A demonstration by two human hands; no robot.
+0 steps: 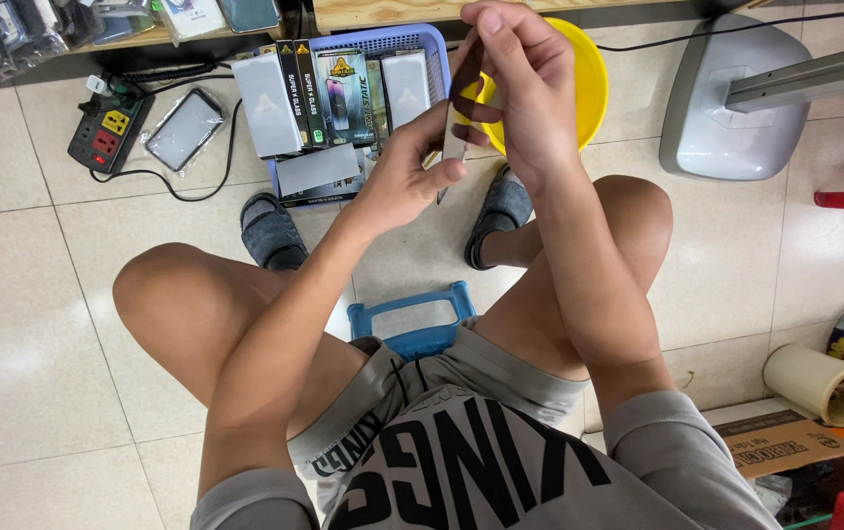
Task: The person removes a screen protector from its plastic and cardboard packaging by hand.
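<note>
Head view: both hands' grips pinch a thin strip (pixel 455 140) above blue basket (pixel 422 44) and yellow bowl (pixel 587 83).

I count two hands (pixel 412 177), two grey slippers (pixel 272 232), one blue basket (pixel 432 44), one yellow bowl (pixel 587 83), one power strip (pixel 108 131), one blue stool (pixel 412 324), perhaps six boxes (pixel 267 103) in the basket.

This looks like a small phone-accessory shop or repair stall. A blue basket (pixel 420 44) of boxed screen protectors stands on the tiled floor; left of the basket lie a bagged phone case (pixel 183 128) and power strip (pixel 108 131), behind it shelves of packaged goods (pixel 9 34).
</note>
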